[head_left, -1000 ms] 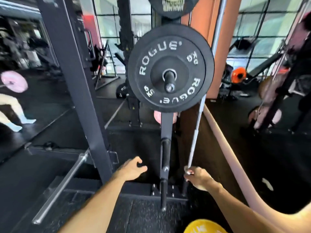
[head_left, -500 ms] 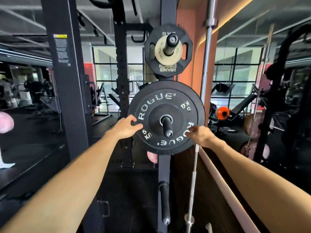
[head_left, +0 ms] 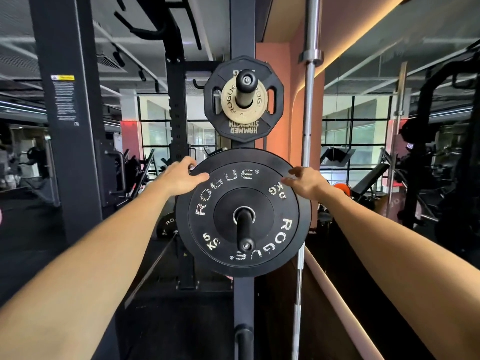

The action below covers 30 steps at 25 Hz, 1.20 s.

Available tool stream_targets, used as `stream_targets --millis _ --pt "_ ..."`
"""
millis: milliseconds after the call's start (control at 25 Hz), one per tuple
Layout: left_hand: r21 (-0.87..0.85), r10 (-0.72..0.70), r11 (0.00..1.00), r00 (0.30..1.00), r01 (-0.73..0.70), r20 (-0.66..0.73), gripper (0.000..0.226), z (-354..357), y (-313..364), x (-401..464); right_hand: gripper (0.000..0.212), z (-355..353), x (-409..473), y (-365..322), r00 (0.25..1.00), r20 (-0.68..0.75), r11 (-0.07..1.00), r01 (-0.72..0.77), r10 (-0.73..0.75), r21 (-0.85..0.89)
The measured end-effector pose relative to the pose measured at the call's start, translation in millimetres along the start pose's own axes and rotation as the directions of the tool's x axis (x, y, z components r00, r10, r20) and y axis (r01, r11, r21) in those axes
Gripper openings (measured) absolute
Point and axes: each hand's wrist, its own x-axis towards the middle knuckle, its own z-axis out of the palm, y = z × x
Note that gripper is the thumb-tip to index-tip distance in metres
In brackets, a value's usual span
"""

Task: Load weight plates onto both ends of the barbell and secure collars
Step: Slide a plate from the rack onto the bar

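Grabbing the black Rogue 5 kg plate (head_left: pixel 242 213) with both hands — my left hand (head_left: pixel 181 176) curls its fingers over the upper left rim, my right hand (head_left: pixel 306 181) pinches the upper right edge. It hangs on a storage peg (head_left: pixel 244 229) of the rack upright (head_left: pixel 242 27) — a bare barbell (head_left: pixel 309 100) stands upright just beside it.

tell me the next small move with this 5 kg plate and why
Probably slide the plate straight off its peg toward you. Both hands already sit on its upper rim, the left hand gripping the edge, the right hand against it, and the plate hangs on the rack, so it must clear the peg before reaching the barbell.
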Motion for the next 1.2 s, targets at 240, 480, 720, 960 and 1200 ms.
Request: stream_targets --millis 240,480,720,960,1200 --pt "0.009 -0.057 0.998 0.998 0.057 -0.007 0.103 33.6 -20.4 44.5 0.082 19.3 59.8 24.8 1.0 0.002 0.999 -0.013 0.014 -0.034" --pt "-0.122 -0.124 0.985 0.992 0.123 0.0 0.116 72.5 -40.9 77.1 0.121 62.2 105.5 49.9 0.992 -0.054 0.991 -0.11 0.114 0.07" --pt "-0.263 -0.13 0.961 0.98 0.087 -0.15 0.098 93.7 -49.7 93.9 0.102 73.0 149.1 75.8 0.997 -0.046 0.963 -0.044 0.058 0.267" --pt "-0.279 -0.137 0.956 0.979 0.091 -0.151 0.088 86.3 -47.2 88.6 0.057 63.7 140.4 63.8 0.993 0.059 0.907 0.07 -0.104 0.414" --pt "-0.308 -0.119 0.949 0.979 0.063 -0.167 0.087 77.6 -40.9 58.2 0.076 58.0 117.3 63.1 0.99 0.017 0.889 0.117 -0.138 0.443"
